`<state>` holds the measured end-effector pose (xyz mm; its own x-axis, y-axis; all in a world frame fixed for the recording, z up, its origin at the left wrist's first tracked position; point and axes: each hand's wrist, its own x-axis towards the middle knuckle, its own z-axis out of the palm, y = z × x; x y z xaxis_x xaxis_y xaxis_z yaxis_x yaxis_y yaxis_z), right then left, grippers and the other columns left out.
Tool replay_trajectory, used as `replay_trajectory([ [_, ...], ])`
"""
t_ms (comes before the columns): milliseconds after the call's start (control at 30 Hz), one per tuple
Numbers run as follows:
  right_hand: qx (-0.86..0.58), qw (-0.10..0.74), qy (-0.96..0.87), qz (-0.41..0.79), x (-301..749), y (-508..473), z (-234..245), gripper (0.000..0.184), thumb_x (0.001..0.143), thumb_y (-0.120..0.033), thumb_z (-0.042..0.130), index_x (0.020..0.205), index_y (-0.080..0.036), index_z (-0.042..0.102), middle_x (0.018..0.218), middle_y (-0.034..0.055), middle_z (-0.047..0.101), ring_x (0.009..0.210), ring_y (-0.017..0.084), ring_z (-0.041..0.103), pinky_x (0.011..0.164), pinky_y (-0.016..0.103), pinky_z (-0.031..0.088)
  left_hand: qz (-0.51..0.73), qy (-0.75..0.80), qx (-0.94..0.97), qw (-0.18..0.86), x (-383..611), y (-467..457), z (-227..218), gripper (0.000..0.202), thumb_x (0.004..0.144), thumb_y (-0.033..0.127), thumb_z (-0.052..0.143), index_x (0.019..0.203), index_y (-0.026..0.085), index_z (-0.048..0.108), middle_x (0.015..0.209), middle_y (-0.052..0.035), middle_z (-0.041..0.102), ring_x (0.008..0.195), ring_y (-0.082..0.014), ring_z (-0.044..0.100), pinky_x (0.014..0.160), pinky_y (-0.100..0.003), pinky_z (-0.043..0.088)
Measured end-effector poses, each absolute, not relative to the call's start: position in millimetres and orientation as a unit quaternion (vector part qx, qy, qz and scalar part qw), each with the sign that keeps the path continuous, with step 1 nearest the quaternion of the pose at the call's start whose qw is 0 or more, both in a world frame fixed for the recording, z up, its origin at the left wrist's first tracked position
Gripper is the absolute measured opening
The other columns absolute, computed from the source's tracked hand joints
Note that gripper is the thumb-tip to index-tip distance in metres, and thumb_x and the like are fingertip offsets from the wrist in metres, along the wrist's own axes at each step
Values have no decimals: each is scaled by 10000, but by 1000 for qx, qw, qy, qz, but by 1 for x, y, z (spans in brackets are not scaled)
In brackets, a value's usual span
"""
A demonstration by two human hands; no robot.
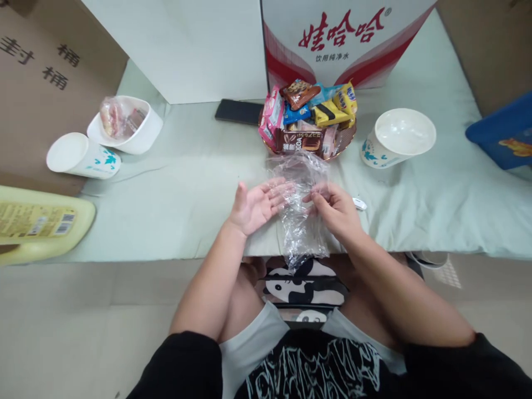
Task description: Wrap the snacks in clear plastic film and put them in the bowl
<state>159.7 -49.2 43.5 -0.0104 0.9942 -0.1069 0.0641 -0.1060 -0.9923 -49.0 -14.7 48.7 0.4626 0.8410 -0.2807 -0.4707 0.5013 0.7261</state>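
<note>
A clear plastic bag [300, 221] lies crumpled at the near edge of the table, hanging a little over it. My left hand [257, 204] is palm up with fingers stretched out, the fingertips inside or against the bag's mouth. My right hand [334, 209] pinches the bag's right edge with curled fingers. Just beyond the bag stands a round basket [347, 141] heaped with several wrapped snacks [310, 116].
A white paper cup [397, 138] stands right of the basket; another cup [81, 156] lies at the left beside a white bowl [139, 138] holding wrapped sweets. A black phone [239, 112], a red-and-white carton [344, 39], a yellow container [37, 227] and a blue tray [505, 133] surround the green cloth [174, 194].
</note>
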Motion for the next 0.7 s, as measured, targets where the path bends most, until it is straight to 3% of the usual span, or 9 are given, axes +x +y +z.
replay_trajectory([
  [67,-544,455,-504,492,156,-50,43,206,888,-422,612,877,-220,570,859,24,708,580,124,644,548,274,487,376,335,317,804,-38,-20,47,907,526,694,900,1210,150,656,1271,-194,734,1299,-363,650,1024,-418,564],
  [133,-543,448,-522,481,156,-51,42,179,896,-401,592,885,-222,590,844,14,689,601,139,652,562,285,491,373,384,354,767,-30,-21,46,730,570,451,954,1171,173,648,1157,-143,776,1138,-301,733,965,-389,578],
  [233,-555,430,-547,455,161,-51,40,172,921,-371,546,943,-227,638,801,8,696,624,159,654,617,315,507,396,459,418,676,-28,-17,43,365,718,269,837,1020,177,652,1004,-79,790,877,-211,769,825,-342,593],
  [333,-572,401,-569,433,168,-48,36,179,937,-347,532,999,-237,659,700,-7,691,643,183,666,677,346,516,392,488,459,630,-36,-14,41,177,811,259,733,938,178,640,1034,-60,773,768,-161,755,700,-284,585],
  [467,-524,414,-530,523,172,-45,32,260,941,-417,558,1156,-275,587,627,-49,651,554,180,638,593,334,518,307,498,463,666,-50,-12,45,261,846,330,712,1059,213,616,808,-2,748,545,-139,694,509,-241,521],
  [567,-473,451,-475,590,173,-44,31,240,883,-484,624,995,-273,596,684,-37,656,577,169,651,581,322,533,336,467,449,684,-58,-11,51,297,779,351,753,1019,230,627,640,40,687,494,-149,662,475,-243,511],
  [700,-450,467,-433,626,175,-43,37,170,770,-394,684,732,-234,639,771,13,699,649,170,661,652,335,542,392,434,429,688,-63,-11,59,187,616,298,791,705,199,660,636,19,693,542,-158,660,527,-288,558],
])
